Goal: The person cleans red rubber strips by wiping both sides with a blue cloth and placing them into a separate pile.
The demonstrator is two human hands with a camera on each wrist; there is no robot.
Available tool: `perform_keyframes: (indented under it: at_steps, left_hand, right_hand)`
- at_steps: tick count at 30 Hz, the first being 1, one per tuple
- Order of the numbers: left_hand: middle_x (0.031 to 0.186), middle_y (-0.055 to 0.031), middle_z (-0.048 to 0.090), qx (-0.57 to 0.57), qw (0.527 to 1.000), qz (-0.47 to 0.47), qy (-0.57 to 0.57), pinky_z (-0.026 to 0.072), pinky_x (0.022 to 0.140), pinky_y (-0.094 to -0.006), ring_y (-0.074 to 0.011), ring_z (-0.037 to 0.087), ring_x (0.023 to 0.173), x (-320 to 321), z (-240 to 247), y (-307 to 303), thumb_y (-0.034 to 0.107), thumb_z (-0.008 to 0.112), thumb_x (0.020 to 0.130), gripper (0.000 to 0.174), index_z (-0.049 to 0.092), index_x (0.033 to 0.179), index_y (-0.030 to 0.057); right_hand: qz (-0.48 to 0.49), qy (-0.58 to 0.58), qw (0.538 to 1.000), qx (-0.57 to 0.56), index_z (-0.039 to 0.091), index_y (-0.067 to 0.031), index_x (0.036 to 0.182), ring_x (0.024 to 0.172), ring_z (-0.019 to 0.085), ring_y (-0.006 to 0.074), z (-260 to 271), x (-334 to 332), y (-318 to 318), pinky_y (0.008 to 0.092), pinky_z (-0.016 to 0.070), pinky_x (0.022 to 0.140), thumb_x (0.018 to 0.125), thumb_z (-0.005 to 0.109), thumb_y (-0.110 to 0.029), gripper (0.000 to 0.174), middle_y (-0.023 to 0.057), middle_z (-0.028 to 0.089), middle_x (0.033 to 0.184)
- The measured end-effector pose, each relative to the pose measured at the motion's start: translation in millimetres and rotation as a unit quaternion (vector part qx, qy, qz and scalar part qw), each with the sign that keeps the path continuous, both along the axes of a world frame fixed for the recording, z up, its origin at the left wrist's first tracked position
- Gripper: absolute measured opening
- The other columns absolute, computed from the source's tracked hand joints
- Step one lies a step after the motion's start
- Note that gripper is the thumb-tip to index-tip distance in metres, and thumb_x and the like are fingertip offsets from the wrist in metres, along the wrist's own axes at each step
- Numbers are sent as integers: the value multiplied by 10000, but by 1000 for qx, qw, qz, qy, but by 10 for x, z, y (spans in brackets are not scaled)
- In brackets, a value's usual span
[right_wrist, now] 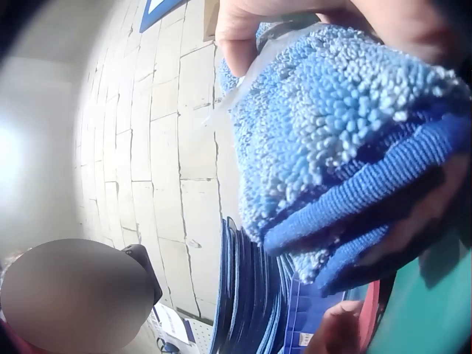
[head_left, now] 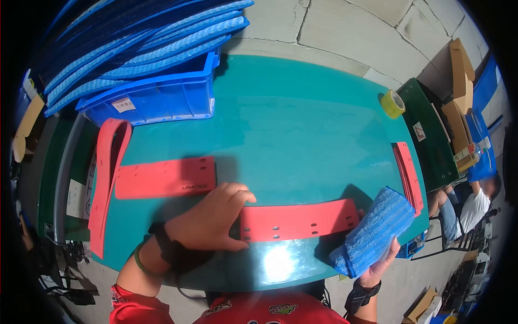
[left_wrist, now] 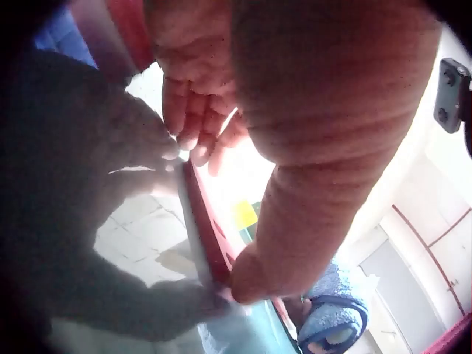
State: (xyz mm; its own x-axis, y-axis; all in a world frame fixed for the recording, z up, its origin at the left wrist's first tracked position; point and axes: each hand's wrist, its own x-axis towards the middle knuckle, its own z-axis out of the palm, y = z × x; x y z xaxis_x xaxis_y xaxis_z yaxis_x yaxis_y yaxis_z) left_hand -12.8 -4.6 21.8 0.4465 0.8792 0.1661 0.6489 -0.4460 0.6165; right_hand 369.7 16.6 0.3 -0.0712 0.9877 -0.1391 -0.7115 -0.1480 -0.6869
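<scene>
A red rubber strip with slotted holes [head_left: 299,220] lies flat on the green table. My left hand [head_left: 208,218] grips its left end across the width, thumb at the near edge and fingers at the far edge. In the left wrist view the thumb and fingertips meet the edge of the strip. My right hand [head_left: 382,263] holds a folded blue microfiber cloth [head_left: 375,232] at the strip's right end, over the table. The right wrist view shows the cloth's looped pile and blue border close up; the fingers are partly hidden behind it.
Left of my hand lies a red strip marked LINATEX [head_left: 167,178] beside a looped red strip [head_left: 105,183]. Several red strips [head_left: 408,178] are stacked at the right edge. A blue crate [head_left: 162,100] with blue pads [head_left: 178,43] and yellow tape [head_left: 393,103] stand behind. A person [head_left: 469,208] sits right.
</scene>
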Motion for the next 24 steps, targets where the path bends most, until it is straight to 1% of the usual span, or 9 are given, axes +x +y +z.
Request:
perform_keyframes:
  at_steps: [7, 13, 14, 16, 17, 19, 21, 23, 24]
  left_hand:
    - [1390, -213, 402, -27, 1000, 7, 5, 381, 1104, -454, -399, 415, 1319, -79, 21, -29, 336, 894, 693, 780, 462, 1267, 31]
    - [1368, -225, 437, -17, 1000, 7, 8, 377, 1094, -466, -410, 426, 1296, -30, -33, -13, 327, 890, 685, 709, 487, 1186, 29]
    - [1368, -225, 437, -17, 1000, 9, 7, 377, 1094, -466, -410, 426, 1296, -24, -37, -10, 327, 890, 685, 709, 487, 1186, 29]
    - [1368, -228, 441, -11, 1000, 10, 11, 381, 1083, -465, -410, 432, 1283, -23, -37, -6, 320, 887, 679, 686, 498, 1161, 25]
    - [1368, -228, 441, -11, 1000, 13, 11, 381, 1083, -465, -410, 432, 1283, -22, -31, 0, 320, 887, 679, 686, 498, 1161, 25]
    - [1367, -227, 447, -20, 1000, 13, 13, 385, 1074, -462, -409, 435, 1281, -19, -22, 5, 315, 883, 680, 667, 507, 1147, 22]
    - [1361, -224, 452, -15, 1000, 13, 10, 391, 1064, -463, -408, 438, 1276, -24, -47, 5, 316, 884, 676, 671, 510, 1147, 19]
    - [1356, -221, 457, -9, 1000, 12, 8, 397, 1055, -464, -407, 440, 1272, -25, -71, 13, 316, 886, 672, 675, 513, 1147, 16]
    - [1345, -220, 464, -6, 1000, 14, -10, 402, 1047, -465, -406, 442, 1267, -23, -81, 18, 319, 886, 669, 683, 513, 1151, 10]
  right_hand:
    - [-56, -44, 997, 5, 318, -76, 1525, 1225, 582, 375, 268, 93, 79, 576, 557, 925, 927, 545, -620, 840, 246, 498, 1423]
    - [-99, -126, 987, 15, 335, -32, 1485, 1132, 629, 333, 449, 182, 106, 471, 556, 950, 869, 684, -583, 897, 209, 571, 1314]
    - [-71, -286, 951, 94, 333, -21, 1478, 1126, 632, 311, 473, 194, 119, 459, 552, 950, 829, 737, -549, 929, 196, 576, 1300]
    - [40, -548, 804, 226, 407, 8, 1416, 1119, 630, 237, 636, 116, 149, 416, 549, 944, 744, 833, -439, 913, 150, 599, 1255]
    - [-1, -540, 790, 289, 501, -6, 1347, 1111, 639, 264, 760, -338, 116, 471, 510, 986, 746, 826, -406, 792, 135, 627, 1221]
    - [84, -732, 473, 483, 550, -80, 1345, 1068, 647, 278, 1008, -458, 235, 517, 437, 1028, 591, 914, -203, 846, 110, 625, 1219]
    - [156, -759, 398, 492, 609, -175, 1309, 1092, 630, 290, 1105, -773, 222, 558, 365, 1074, 558, 860, -196, 792, 96, 621, 1209]
    - [198, -741, 350, 538, 626, -212, 1292, 1084, 634, 261, 1110, -1029, 253, 535, 391, 1057, 677, 738, -167, 626, 88, 623, 1176]
    - [202, -727, 341, 561, 628, -214, 1283, 1079, 627, 269, 1047, -1143, 277, 534, 393, 1057, 597, 776, -149, 705, 89, 627, 1160]
